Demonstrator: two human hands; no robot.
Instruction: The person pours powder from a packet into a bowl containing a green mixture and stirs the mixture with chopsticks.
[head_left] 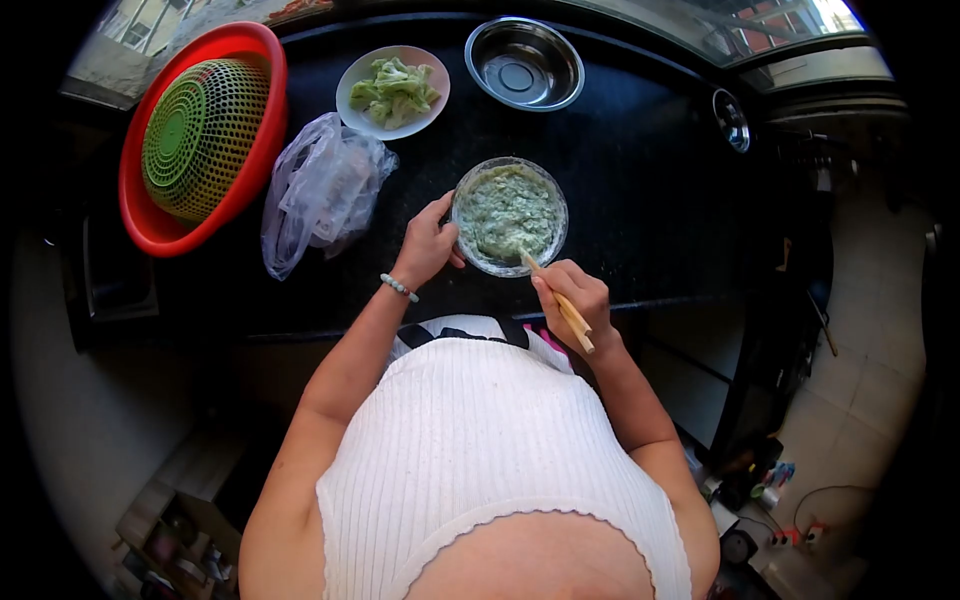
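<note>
A clear glass bowl (562, 232) stands on the dark counter, filled with a thick, pale green batter-like mixture (508, 208) flecked with darker green. My left hand (432, 238) grips the bowl's left side, thumb near the rim and fingers partly hidden behind the wall. In my right hand (580, 298) is a pair of wooden chopsticks (572, 318), closed in my fingers. Their tips dip into the mixture at the near edge of the bowl, while the thick ends point back toward my body.
Beyond the bowl lie a white plate (345, 95) of chopped pale green vegetable pieces (396, 92) and a steel basin (522, 66). To the left are a crumpled plastic bag (325, 190) and a red basin (272, 90) with a green strainer (205, 140). A round metal dish (731, 121) sits far right.
</note>
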